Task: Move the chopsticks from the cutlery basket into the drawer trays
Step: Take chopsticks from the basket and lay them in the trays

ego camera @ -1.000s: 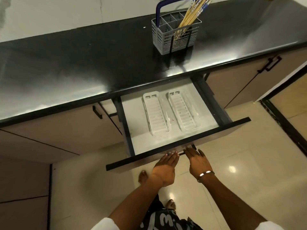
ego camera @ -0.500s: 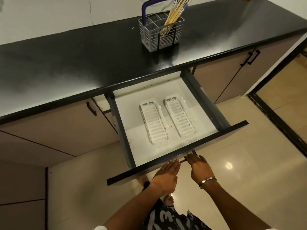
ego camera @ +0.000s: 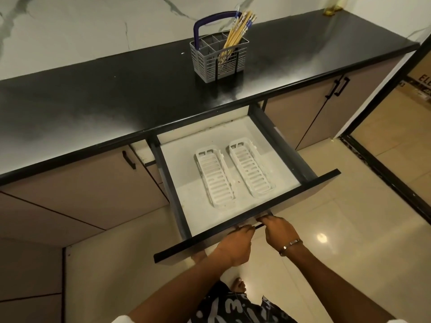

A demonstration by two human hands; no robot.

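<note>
The chopsticks (ego camera: pixel 235 34) stand bundled in the cutlery basket (ego camera: pixel 218 60), in its compartment nearest the drawer (ego camera: pixel 245 231), none moved yet. Below the basket, the drawer is now pulled further out than a second ago, so both white trays (ego camera: pixel 215 180) lie fully uncovered. At the drawer's front, the left hand (ego camera: pixel 234 244) and right hand (ego camera: pixel 277 230) curl their fingers around its handle. I judge the loading can begin.
</note>
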